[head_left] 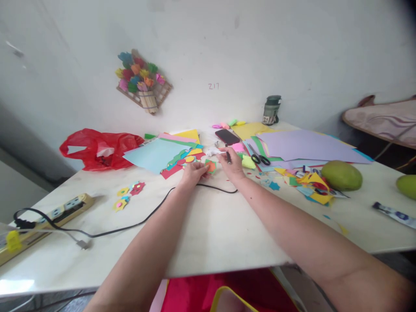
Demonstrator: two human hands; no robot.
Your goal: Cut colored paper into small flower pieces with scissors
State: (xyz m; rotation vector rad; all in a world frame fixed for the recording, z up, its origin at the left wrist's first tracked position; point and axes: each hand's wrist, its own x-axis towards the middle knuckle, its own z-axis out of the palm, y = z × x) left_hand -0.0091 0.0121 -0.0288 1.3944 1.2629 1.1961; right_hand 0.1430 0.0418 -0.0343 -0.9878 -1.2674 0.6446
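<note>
My left hand [193, 174] is closed, its fingertips pinching a small piece of orange and green paper [211, 166] just above the table. My right hand [232, 165] is closed around a dark pen-like stick [228, 157], close to the paper piece on its right. A small white object [212, 152] lies just beyond both hands; its kind is unclear. Left of my left hand are cut coloured papers, with a yellow round piece [189, 159] among them. Black-handled scissors [260, 160] and a bright yellow-green lump [248, 162] lie right of my right hand.
A black cord [139, 223] runs from the power strip [66, 208] under my left forearm. Paper flowers [137, 188] lie at left, near a red plastic bag [107, 149]. Behind are a phone [227, 137] and paper sheets [299, 145]. Scraps [313, 184] and a green fruit [342, 175] sit at right.
</note>
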